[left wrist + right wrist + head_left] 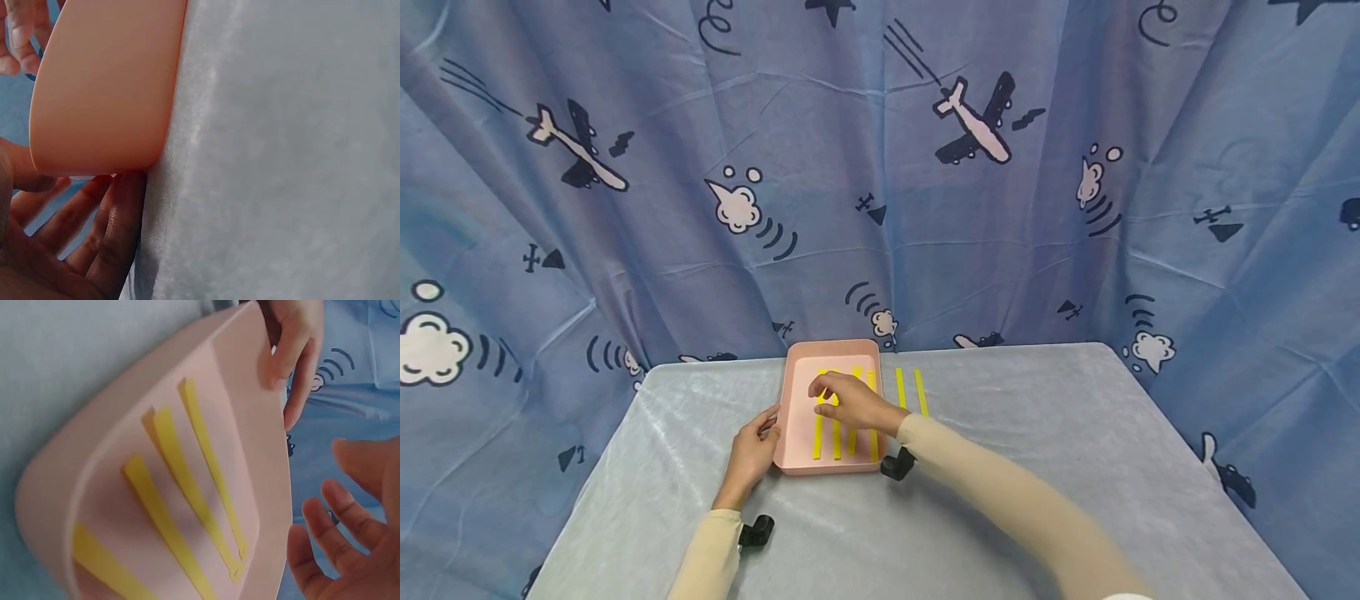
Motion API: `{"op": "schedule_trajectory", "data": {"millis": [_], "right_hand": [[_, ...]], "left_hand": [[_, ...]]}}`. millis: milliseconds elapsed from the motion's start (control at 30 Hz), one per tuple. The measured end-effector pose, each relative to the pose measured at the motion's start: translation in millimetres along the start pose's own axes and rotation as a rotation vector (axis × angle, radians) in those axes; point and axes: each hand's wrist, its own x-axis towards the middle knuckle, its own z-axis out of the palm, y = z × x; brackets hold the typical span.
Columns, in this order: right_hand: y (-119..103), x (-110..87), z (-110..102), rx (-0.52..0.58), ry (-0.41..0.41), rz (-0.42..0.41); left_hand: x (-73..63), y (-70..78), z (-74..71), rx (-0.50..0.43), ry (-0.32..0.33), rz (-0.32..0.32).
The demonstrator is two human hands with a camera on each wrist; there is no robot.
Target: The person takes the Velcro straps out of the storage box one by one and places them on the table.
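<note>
Right hand [853,402] above the pink tray [829,469]: the fingers are parted and loosely curved, thumb held away from them, with nothing between. Left hand [752,450] at the tray's left side: the fingers are extended, slightly bent and spread, their tips touching the outer wall; the thumb tip lies at the rim. The tray sits below the right fingers and just right of the left ones. Beneath the right fingers, four yellow strips [817,437] lie side by side on the tray floor, roughly lengthwise; the right hand partly covers them in the head view. Two further strips [921,392] lie right of the right fingers, outside the tray, their near ends reaching the forearm's outline. The pale tablecloth [1045,400] extends under the tray and both sets of fingers. Beyond the fingertips hangs a blue curtain [820,208] printed with aeroplanes and clouds.
</note>
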Motion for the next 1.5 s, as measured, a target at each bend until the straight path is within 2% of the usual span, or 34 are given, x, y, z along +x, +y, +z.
{"op": "schedule_trajectory", "data": {"millis": [233, 500, 600, 900, 1167, 1500], "right_hand": [[1.1, 9.4, 2.6, -0.144, -0.082, 0.001], [2.6, 18.6, 3.1, -0.423, -0.224, -0.056], [3.7, 21.3, 3.1, -0.498, -0.256, -0.078], [11.0, 30.9, 8.0, -0.563, -0.311, -0.048], [10.0, 35.0, 13.2, -0.663, -0.353, -0.057], [10.0, 40.0, 20.4, -0.758, -0.356, -0.084]], "left_hand": [[-2.1, -1.3, -0.3, -0.003, 0.000, 0.000], [-0.6, -1.7, -0.8, -0.004, 0.000, 0.001], [-0.2, -2.5, -0.5, -0.002, -0.001, 0.001], [0.1, -1.8, 1.0, -0.005, -0.007, -0.010], [0.5, -1.5, -0.5, -0.010, -0.007, -0.008], [0.7, -1.0, 0.5, -0.018, -0.013, -0.009]]}}
